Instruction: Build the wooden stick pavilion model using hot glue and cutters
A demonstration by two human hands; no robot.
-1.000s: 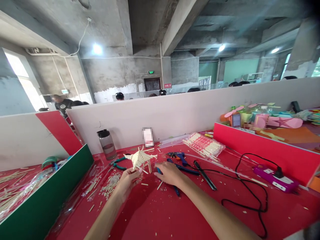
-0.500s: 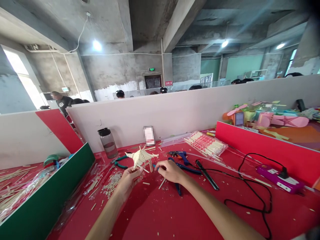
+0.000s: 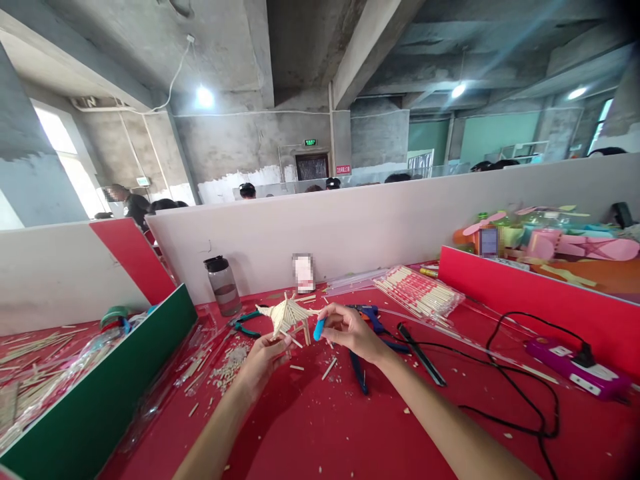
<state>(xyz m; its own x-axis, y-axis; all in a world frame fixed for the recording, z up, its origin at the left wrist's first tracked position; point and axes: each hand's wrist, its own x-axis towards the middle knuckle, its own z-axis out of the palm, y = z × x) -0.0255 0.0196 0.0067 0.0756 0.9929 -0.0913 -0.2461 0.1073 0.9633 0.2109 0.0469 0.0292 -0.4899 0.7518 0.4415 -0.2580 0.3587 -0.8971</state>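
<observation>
While the left hand [image 3: 267, 360] pinches the near side of a peaked, ribbed model [image 3: 287, 313] of pale sticks over the red table [image 3: 300, 433], the right hand [image 3: 354, 332] curls close beside it, a smooth blue piece [image 3: 319, 329] at its fingertips; whether gripped or worn, I cannot tell. Crumbly offcuts [image 3: 227, 370] lie to the left.

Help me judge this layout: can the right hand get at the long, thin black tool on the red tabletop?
Probably yes: the long black tool lies nearby, mostly uncovered, though the right hand may first need to loosen its grip on the small blue object.
</observation>
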